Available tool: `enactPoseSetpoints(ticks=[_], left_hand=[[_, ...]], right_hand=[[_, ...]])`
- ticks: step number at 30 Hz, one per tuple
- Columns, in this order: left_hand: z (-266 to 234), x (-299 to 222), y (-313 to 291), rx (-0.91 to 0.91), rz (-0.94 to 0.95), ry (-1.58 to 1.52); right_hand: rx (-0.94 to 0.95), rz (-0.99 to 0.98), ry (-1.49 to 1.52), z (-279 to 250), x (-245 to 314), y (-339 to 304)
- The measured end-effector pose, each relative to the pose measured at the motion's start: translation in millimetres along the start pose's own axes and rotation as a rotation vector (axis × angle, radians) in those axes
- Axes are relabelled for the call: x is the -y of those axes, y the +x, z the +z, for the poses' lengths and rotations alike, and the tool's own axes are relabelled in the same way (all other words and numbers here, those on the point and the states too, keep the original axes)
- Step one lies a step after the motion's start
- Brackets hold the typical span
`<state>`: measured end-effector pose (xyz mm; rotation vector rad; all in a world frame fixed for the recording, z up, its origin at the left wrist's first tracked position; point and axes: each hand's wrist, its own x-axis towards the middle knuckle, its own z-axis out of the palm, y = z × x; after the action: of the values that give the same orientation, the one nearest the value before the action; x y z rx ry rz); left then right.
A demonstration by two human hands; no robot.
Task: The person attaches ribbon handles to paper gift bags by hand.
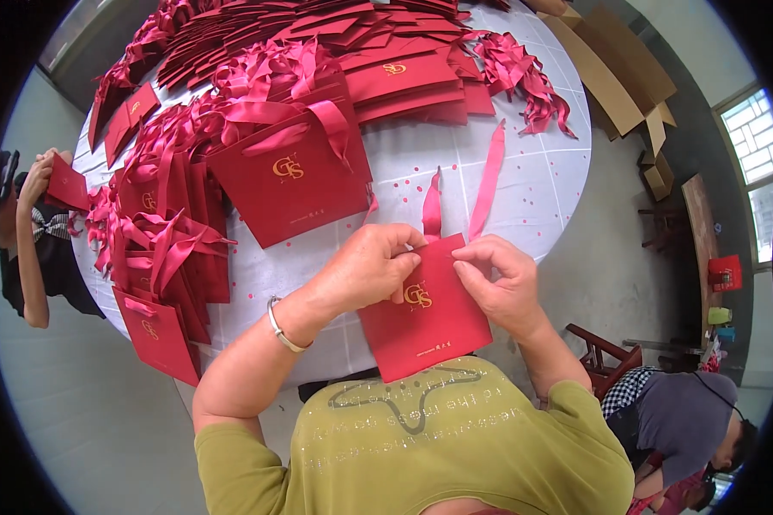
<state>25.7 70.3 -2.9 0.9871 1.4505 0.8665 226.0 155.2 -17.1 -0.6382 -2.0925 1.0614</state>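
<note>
A small red paper bag (pixel 425 313) is being held flat at the near edge of the round white bench (pixel 532 189), with its top edge being pinched by the closed grip of the left hand (pixel 369 266) and of the right hand (pixel 502 283). Two pink ribbon ends (pixel 472 193) are being kept just above the fingers, while a bigger red bag (pixel 288 176) is being left standing near, beside stacks of flat red bags (pixel 159 257).

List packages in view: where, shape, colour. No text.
Red paper bag: held by left hand and right hand, flat, gold emblem, pink ribbon.
Finished red bags: table left, ribbon handles.
Flat red bags: table far side.
Cardboard boxes: floor upper right, brown.
</note>
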Motion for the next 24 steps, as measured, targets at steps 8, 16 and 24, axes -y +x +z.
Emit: enactPoseSetpoints(ticks=[8,16,24], left_hand=[[-6,-2,4,0.056,-0.118,-0.104],[-8,-3,5,0.068,-0.143,-0.115],[-7,-8,4,0.079,-0.148,-0.108]], right_hand=[[0.072,-0.053,-0.060,0,6,9],[0.052,-0.094,-0.097,-1,5,13],[0.074,-0.174,-0.157,-1,4,14]])
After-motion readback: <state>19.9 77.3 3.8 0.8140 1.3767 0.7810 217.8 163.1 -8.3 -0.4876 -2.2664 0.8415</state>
